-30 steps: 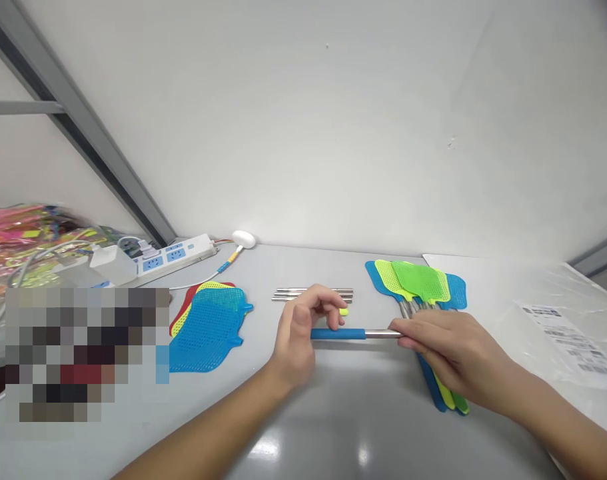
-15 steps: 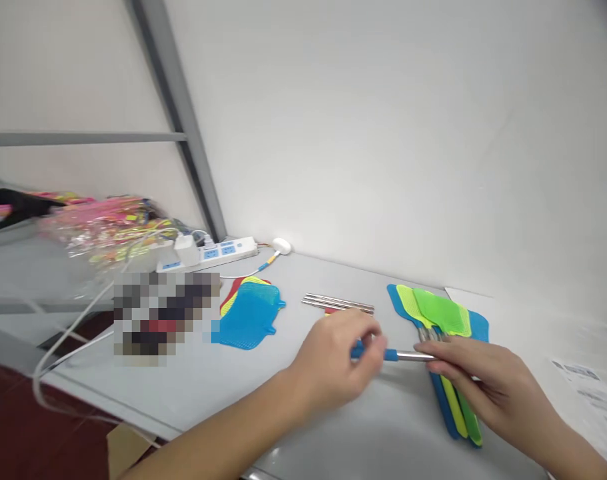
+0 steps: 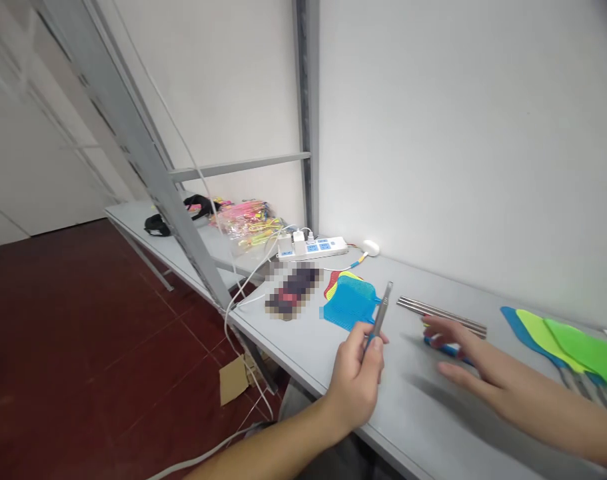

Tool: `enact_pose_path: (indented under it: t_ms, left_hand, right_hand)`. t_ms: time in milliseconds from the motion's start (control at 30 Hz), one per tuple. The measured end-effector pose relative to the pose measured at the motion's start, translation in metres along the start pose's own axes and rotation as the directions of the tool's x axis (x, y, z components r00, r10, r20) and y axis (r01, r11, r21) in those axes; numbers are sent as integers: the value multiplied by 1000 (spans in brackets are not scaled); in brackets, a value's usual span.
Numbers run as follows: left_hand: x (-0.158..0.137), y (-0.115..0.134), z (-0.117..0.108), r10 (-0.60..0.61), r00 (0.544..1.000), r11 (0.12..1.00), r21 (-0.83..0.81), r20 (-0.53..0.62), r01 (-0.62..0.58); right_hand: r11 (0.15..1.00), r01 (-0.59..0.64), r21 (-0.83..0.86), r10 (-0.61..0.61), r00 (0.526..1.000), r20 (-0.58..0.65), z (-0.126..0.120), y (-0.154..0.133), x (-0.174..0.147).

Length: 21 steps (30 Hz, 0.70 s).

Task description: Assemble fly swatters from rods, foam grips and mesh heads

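Observation:
My left hand (image 3: 357, 377) is closed around a fly swatter handle, blue at the grip, with its metal rod (image 3: 382, 312) pointing up and away. Just beyond it lie loose swatter heads, a blue mesh one (image 3: 350, 301) on top of a yellow and a red one. My right hand (image 3: 476, 367) has its fingers spread above the table, holding nothing. Under its fingers a blue handle (image 3: 449, 348) shows in part. Behind that are several thin metal rods (image 3: 438, 315). Fly swatters with blue, yellow and green heads (image 3: 578, 340) lie at the right, their handles hidden by my forearm.
A white power strip (image 3: 316, 248) with plugs and a white round device (image 3: 370, 248) sit along the wall. Left of the heads is a blurred-out item (image 3: 294, 291). Bagged colourful goods (image 3: 248, 223) lie on the neighbouring table. A grey frame post (image 3: 158, 180) and hanging cables stand left.
The view has swung left. My left hand has carried the handle and rod leftward, tilting the rod upward. My right hand has let go of the rod and opened its fingers.

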<state>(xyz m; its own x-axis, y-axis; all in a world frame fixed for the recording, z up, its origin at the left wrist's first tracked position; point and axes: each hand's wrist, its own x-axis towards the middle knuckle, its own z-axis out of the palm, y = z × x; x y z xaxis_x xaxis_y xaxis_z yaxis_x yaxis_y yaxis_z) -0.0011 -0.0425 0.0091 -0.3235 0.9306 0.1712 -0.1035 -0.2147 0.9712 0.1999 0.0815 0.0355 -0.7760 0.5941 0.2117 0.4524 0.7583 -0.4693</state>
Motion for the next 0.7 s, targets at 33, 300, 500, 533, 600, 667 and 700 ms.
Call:
enact_pose_path:
  t_ms: [33,300,500,533,600,667,700]
  left_hand:
    - [1,-5,-2,-9,999,992,-125,-45,3]
    - [8,-17,-9,-132,941,867,-497,-311,-43]
    - [13,-23,-13,-210,925,831,-556,-316,-1]
    - [13,-24,-13,-219,923,828,-560,-316,5]
    - [13,-24,-12,-239,917,824,-566,-318,18]
    - [12,-23,-11,-244,916,829,-559,-320,26]
    - [12,-22,-11,-242,916,833,-553,-319,28]
  right_hand:
    - [1000,5,-1,-5,998,59,11,-9,16]
    - [962,175,-208,-174,984,21,88,-53,126]
    - [981,122,-148,-110,990,83,105,-42,139]
    - [987,107,-122,-99,993,70,105,-42,139]
    - [995,74,-72,-72,997,36,105,-44,141]
    - [999,38,-15,-38,999,-7,101,-48,146]
    - [999,21,27,-21,999,-27,97,-50,148]
